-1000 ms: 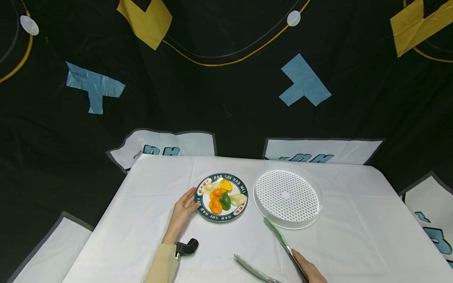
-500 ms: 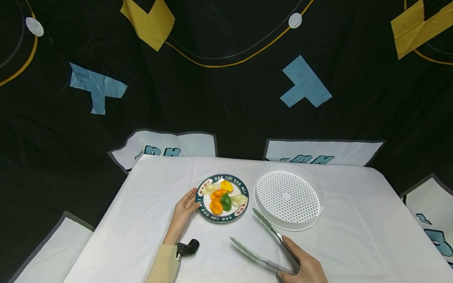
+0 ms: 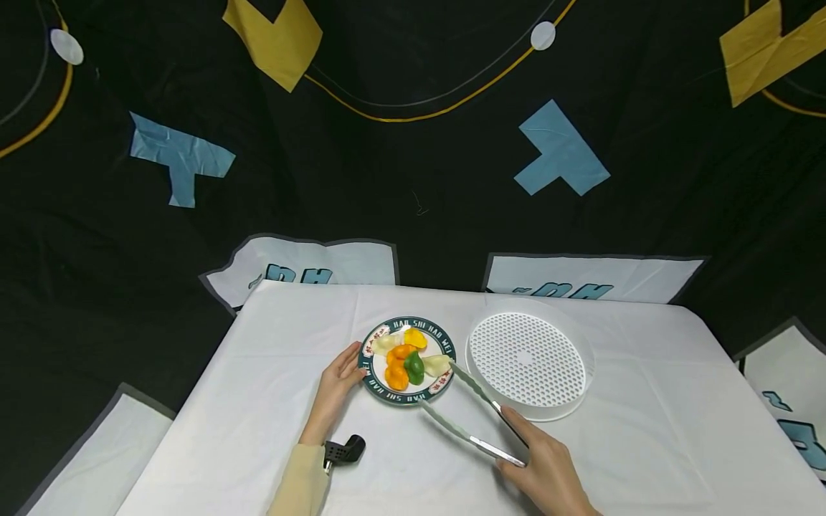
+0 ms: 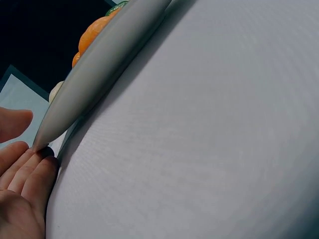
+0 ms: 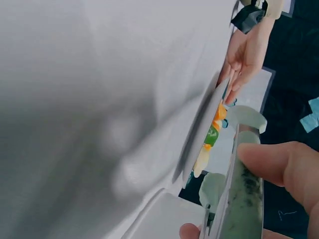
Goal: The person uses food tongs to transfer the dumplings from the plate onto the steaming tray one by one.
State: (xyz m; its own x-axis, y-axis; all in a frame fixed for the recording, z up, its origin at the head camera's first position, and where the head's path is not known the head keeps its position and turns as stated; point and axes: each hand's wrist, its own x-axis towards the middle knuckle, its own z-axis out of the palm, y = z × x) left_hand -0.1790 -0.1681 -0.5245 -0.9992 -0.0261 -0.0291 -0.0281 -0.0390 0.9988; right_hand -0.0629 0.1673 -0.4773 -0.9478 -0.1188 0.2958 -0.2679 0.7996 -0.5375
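1. First, the left hand (image 3: 337, 383) stands at the left rim of the plate (image 3: 385, 393), its grip apart, fingers nearly straight against the edge; how firmly the thumb bears, one cannot tell.
2. Next, the plate carries orange pieces (image 3: 396, 376), a green piece (image 3: 415, 368) and, towards its right side, a pale piece (image 3: 436, 365) whose long axis runs roughly left to right.
3. Then come the tongs (image 3: 459, 431), slanting forward and left, arms spread. One tip shows by the pale piece, the other by the plate's near rim; contact is unclear.
4. At their handle end, the right hand (image 3: 545, 459) has its grip clamped on the tongs, so the pieces lie ahead and leftward of it.
5. Rightmost, the perforated tray (image 3: 525, 351) sits just beside the plate, leaving a narrow gap; more room shows in front of both, where the counter (image 3: 652, 401) spreads wide.
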